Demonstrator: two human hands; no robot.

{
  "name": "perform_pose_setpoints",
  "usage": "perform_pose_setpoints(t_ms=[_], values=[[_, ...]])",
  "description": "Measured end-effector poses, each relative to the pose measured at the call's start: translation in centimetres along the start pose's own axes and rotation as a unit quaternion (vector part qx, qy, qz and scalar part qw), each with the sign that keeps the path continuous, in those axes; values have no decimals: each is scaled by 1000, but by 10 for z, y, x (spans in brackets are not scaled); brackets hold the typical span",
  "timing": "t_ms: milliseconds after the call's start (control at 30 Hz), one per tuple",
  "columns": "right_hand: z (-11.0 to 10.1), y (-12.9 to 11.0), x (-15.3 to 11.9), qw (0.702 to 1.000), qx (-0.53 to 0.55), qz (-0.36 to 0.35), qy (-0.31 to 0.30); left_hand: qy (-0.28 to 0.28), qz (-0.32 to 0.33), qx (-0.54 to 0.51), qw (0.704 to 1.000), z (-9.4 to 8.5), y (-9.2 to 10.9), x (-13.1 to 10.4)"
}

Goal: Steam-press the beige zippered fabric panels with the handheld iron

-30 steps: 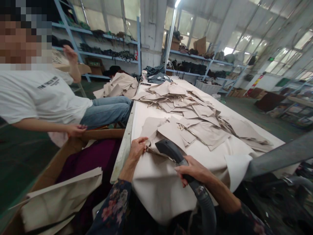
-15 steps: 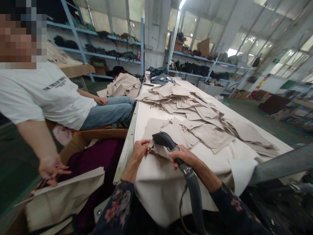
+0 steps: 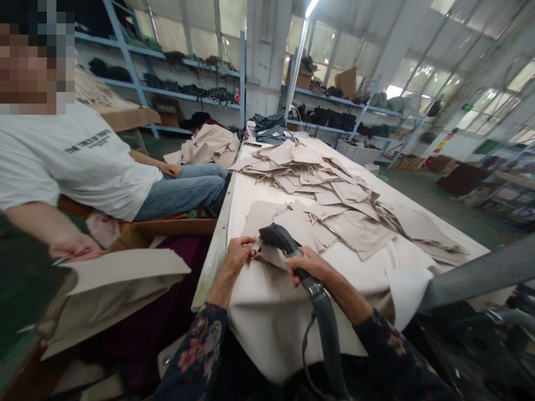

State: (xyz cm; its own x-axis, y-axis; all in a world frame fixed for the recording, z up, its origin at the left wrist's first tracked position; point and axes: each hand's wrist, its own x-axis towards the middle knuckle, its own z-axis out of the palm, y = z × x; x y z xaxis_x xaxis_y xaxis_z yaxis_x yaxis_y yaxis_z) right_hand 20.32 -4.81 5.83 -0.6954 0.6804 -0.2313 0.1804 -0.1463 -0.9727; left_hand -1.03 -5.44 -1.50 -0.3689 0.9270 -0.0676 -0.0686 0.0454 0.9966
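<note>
Presently, a long table with a smooth off-white cover [image 3: 254, 323] fills the middle of the view, and a loose heap of flat beige fabric pieces [image 3: 298, 159] with small gold-coloured metal parts lies across it. Behind stand light-blue metal shelves [image 3: 190, 62] loaded with dark bundles, below pale windows. At the near left edge of the table, the left hand [image 3: 239, 253] pinches the edge of a beige fabric piece [image 3: 273, 256] between its fingertips. The right hand [image 3: 307, 263] is wrapped around a black curved nozzle [image 3: 279, 236] with a grey ribbed hose [image 3: 328, 328], whose tip is just above this piece. Compared with half a second ago, both hands remain almost in the same place, but the co-worker's hand [image 3: 75, 247], then spread above the brown cardboard box [image 3: 188, 226], is now at the edge of a beige folded panel [image 3: 129, 267], which lies higher.
</note>
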Motion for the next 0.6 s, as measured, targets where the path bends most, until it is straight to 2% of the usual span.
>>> perform_pose_setpoints(t_ms=[67,133,333,433,500,600], values=[[-7,-5,-1,1000,-6,-2,14,1,0,6,1000,1,3,-3],[-19,-8,-14,999,-22,1,35,-3,-1,11,1000,2,6,-5],[-57,5,-82,986,-42,24,157,1,3,83,997,0,6,-2],[-64,18,-106,982,-32,49,180,4,22,171,985,2,5,-4],[-64,24,-117,981,-26,55,185,56,73,246,965,9,3,-16],[-60,29,-129,983,-20,48,176,155,187,322,915,30,-3,-48]])
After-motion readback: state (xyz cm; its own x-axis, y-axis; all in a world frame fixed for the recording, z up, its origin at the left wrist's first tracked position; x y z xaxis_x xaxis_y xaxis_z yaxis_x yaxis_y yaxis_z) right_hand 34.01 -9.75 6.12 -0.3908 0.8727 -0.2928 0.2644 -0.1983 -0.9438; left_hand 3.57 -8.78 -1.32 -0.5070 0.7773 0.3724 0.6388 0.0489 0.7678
